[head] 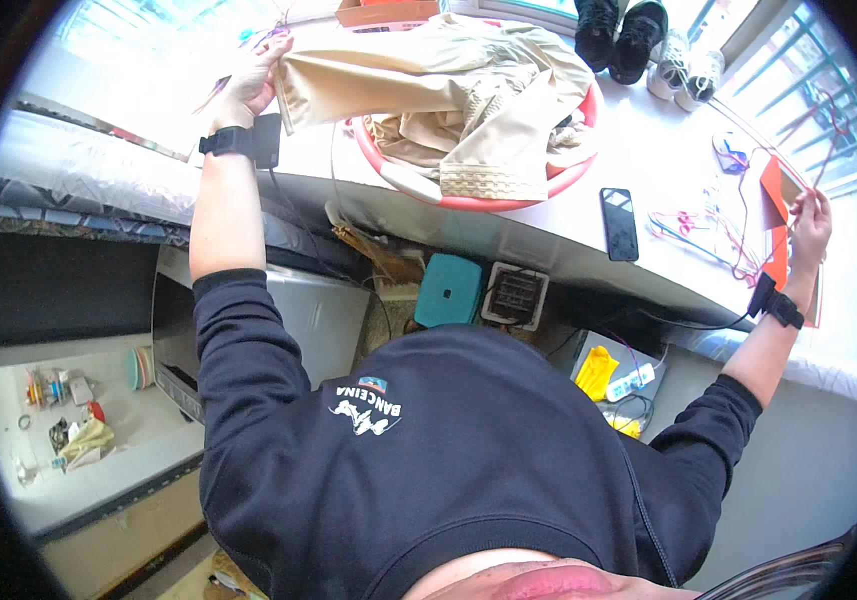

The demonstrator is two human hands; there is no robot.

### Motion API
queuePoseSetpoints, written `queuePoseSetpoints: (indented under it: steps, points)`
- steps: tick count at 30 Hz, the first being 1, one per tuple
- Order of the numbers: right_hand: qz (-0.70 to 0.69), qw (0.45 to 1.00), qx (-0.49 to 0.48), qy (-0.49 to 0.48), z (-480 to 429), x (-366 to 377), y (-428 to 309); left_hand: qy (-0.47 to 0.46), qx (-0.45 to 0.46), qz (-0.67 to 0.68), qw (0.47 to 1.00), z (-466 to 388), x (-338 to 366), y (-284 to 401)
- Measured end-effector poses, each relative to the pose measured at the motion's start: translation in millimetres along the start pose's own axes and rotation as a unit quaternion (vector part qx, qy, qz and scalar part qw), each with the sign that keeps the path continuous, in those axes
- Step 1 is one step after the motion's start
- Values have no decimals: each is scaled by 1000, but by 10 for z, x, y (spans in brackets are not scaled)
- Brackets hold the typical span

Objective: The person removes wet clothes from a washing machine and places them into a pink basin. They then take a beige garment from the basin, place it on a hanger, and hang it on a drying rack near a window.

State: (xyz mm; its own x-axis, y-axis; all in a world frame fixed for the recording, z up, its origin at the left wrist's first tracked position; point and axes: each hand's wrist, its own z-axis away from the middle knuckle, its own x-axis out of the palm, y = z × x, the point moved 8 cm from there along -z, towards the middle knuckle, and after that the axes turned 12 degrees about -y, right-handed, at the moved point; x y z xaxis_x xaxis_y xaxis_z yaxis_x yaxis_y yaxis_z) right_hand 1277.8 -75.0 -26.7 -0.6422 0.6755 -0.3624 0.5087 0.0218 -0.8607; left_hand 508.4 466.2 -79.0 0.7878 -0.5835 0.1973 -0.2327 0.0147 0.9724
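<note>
My left hand [256, 79], at the upper left, is closed at the hem of a beige garment [376, 82], whose stretched-out part reaches up to my fingers. Thin coloured wires show just behind that hand. The rest of the garment is heaped in and over a red-rimmed round basket [473, 202], with a wide gathered band hanging over the near rim. At the far right, my right hand [811, 221] pinches a thin pink-red wire, seemingly a clothes hanger's. Below and left of it, several coloured wire hangers [687, 225] lie tangled on the white surface beside an orange box [773, 217].
A black smartphone [619, 225] lies near the counter's front edge. Black shoes [616, 37] and white-and-black shoes [687, 71] stand by the window. Below the counter are a teal stool [448, 289] and a power strip [629, 382]. Cables run from devices at both wrists.
</note>
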Motion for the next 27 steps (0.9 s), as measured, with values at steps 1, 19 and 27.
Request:
queuePoseSetpoints:
  steps: [1,19,27]
  points:
    - [-19,1000,21,-4,78,93,-144,26,-37,-104,994,18,-59,-50]
    - [168,861,-375,-299,2783,4425,-2743,-427,-128,104,889,1941,2276,-78]
    - [231,815,-384,-368,3409,4801,-2483,-355,-361,191,841,2727,1845,-705]
